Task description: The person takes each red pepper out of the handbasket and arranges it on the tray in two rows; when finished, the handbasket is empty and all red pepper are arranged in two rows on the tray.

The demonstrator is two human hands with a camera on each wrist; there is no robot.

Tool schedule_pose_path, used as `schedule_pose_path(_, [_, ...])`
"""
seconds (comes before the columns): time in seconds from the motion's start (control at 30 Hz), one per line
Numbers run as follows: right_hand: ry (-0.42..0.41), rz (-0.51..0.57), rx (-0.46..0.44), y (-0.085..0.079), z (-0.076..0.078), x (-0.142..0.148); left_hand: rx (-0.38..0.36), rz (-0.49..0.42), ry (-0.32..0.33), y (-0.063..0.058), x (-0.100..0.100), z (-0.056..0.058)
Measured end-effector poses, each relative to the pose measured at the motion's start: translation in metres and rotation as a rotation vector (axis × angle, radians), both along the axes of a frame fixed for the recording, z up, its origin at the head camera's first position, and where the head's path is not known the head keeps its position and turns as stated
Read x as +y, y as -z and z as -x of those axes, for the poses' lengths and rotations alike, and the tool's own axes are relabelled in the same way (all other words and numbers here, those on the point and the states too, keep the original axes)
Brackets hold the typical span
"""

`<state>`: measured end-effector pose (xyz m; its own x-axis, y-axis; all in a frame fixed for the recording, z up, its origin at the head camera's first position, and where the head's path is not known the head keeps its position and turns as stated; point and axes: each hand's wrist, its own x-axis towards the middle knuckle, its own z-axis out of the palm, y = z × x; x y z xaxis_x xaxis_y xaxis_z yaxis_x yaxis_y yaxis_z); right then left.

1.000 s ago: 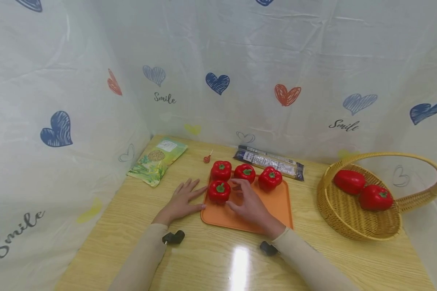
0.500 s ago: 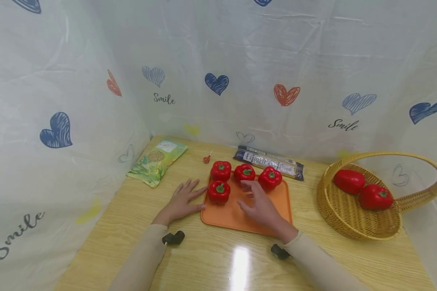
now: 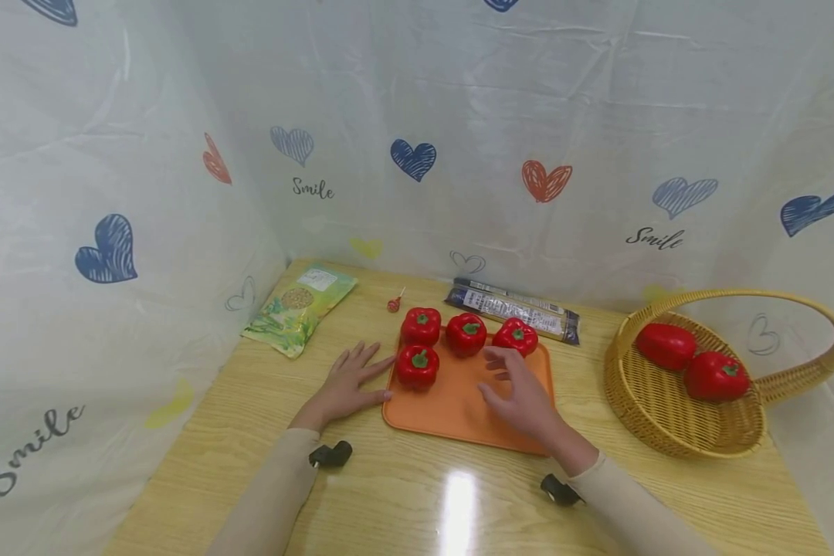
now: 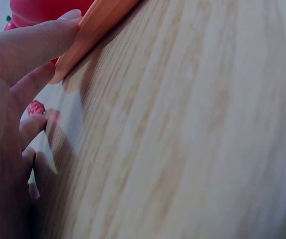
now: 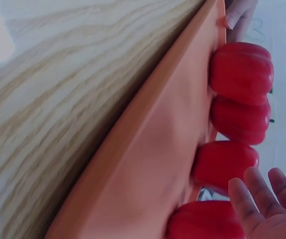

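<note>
Several red bell peppers stand on an orange tray. Three line its far side: a left one, a middle one and a right one. A front-left pepper sits before the left one. My left hand lies with fingers spread on the table, and its thumb and index fingertip touch the tray's left edge, as the left wrist view also shows. Over the tray's right part hovers my right hand, fingers loosely bent, nothing held. Its fingertips are close in front of the right pepper.
At right a wicker basket with a tall handle holds two more red peppers. Behind the tray lie dark long packets. A lollipop and a green-yellow bag lie at the back left. A patterned curtain borders the table.
My right hand has moved right across the tray, from beside the front-left pepper to in front of the right one. The left hand and peppers have stayed put.
</note>
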<state>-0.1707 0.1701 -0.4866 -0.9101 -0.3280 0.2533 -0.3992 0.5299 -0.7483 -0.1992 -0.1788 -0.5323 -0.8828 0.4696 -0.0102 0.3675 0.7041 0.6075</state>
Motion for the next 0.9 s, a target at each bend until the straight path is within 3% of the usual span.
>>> schedule_pose_path(0.4, [0.065, -0.039, 0.036, -0.009, -0.007, 0.03, -0.006, 0.01, 0.002, 0.001, 0.001, 0.001])
schedule_pose_path(0.9, [0.121, -0.061, 0.174, -0.013, -0.014, 0.067, -0.005, 0.005, -0.004, -0.002, 0.001, -0.001])
